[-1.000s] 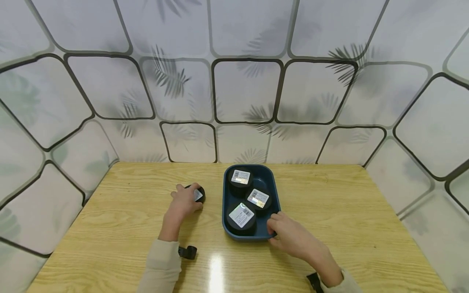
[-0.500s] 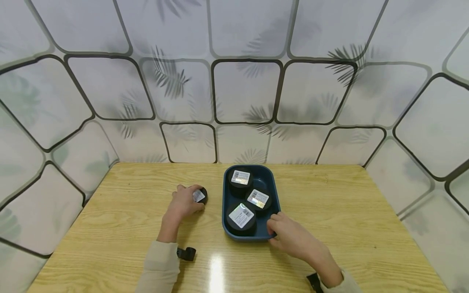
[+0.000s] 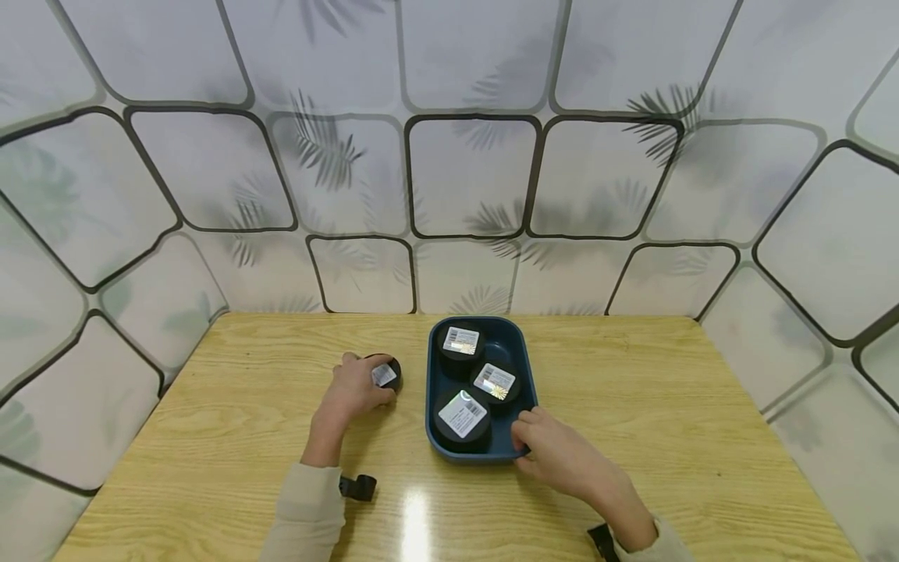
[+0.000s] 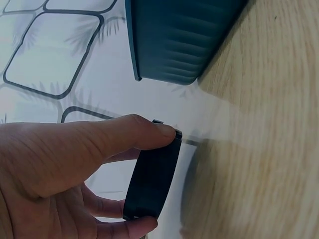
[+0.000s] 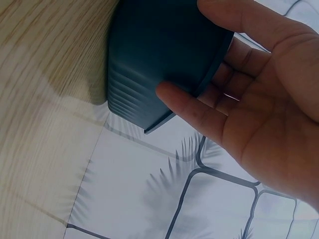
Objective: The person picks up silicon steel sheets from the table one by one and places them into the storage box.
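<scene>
My left hand (image 3: pixel 353 387) grips a small round black container (image 3: pixel 384 376) with a white label on top, left of the tray. In the left wrist view the thumb and fingers span the container (image 4: pixel 153 177), and a narrow gap shows between it and the table. A dark blue rectangular tray (image 3: pixel 507 355) holds three similar black containers with white labels: one at the back (image 3: pixel 461 361), one in the middle (image 3: pixel 497 396) and one at the front (image 3: pixel 462 442). With thumb and fingers, my right hand (image 3: pixel 565 459) holds the tray's near right corner.
The pale wooden table (image 3: pixel 667 406) runs back to a wall covering (image 3: pixel 477 179) with a stone-and-leaf pattern. Black wrist straps (image 3: pixel 360 487) show at the sleeves.
My left hand has shifted slightly right with the round black container, bringing it nearer the tray. The right hand and tray have stayed put.
</scene>
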Tool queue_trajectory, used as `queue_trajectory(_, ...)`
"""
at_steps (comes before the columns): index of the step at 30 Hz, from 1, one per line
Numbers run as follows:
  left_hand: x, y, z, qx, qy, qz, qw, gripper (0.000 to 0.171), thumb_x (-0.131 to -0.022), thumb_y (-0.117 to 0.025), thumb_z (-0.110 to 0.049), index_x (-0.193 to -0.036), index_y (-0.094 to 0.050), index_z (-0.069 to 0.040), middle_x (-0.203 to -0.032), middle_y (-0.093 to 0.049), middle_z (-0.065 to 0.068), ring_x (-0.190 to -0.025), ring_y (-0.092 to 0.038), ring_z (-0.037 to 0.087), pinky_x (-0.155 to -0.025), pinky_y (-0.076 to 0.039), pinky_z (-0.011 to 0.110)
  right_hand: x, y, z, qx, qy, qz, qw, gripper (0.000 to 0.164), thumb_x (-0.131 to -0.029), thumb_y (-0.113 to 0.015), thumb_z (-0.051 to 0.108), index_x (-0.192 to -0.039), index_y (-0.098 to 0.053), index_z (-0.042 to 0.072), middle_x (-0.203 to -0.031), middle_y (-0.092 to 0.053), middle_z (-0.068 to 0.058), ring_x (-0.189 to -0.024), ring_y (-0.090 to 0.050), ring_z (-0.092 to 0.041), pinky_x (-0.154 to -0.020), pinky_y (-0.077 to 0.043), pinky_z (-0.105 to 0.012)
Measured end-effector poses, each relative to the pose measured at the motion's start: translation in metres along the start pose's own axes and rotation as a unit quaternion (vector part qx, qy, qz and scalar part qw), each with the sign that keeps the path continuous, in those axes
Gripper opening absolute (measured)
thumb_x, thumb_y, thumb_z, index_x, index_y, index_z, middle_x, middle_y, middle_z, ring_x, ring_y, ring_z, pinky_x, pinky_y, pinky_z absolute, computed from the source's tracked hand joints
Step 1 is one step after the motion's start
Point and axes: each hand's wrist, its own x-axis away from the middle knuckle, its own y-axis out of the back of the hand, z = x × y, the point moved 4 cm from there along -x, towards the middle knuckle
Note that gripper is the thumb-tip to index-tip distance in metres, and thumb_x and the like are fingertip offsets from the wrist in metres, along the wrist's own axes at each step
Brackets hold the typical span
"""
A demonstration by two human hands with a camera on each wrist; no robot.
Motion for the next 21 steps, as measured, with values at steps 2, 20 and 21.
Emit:
queue_trajectory(2,0.001,0.001,-0.001,-0.002,-0.004,-0.002,1.0000,0.060,-0.078,-0.078,-0.022,-0.135,-0.062,-0.014,-0.118,-0.049,0.034,-0.091,-0.050,0.042,-0.068,-0.046,0.044,0.000,0.000,0.000,0.002,0.001,-0.002,1.000,0.024,-0.077,-0.077,0.004,-0.077,-0.055,0.015,-0.078,-0.046,0.008,-0.075,-0.039,-0.008,-0.066,-0.041,-0.025)
queue_trajectory(20,0.010,0.019,-0.020,0.004,-0.014,-0.022,0.9997,0.057,-0.082,-0.076,-0.023,-0.136,-0.062,-0.014,-0.131,-0.043,0.038,-0.103,-0.048,0.049,-0.074,-0.047,0.047,0.000,0.000,0.000,-0.003,0.005,-0.004,1.000,0.022,-0.077,-0.076,0.003,-0.077,-0.056,0.014,-0.078,-0.046,0.008,-0.074,-0.039,-0.008,-0.065,-0.041,-0.025)
queue_trajectory(21,0.011,0.021,-0.022,0.005,-0.015,-0.023,0.9996,0.057,-0.082,-0.076,-0.023,-0.136,-0.062,-0.015,-0.131,-0.043,0.038,-0.103,-0.048,0.049,-0.074,-0.047,0.048,0.000,0.000,0.000,-0.002,0.007,-0.004,1.000,0.022,-0.077,-0.076,0.003,-0.077,-0.056,0.014,-0.078,-0.047,0.008,-0.074,-0.039,-0.008,-0.065,-0.042,-0.025)
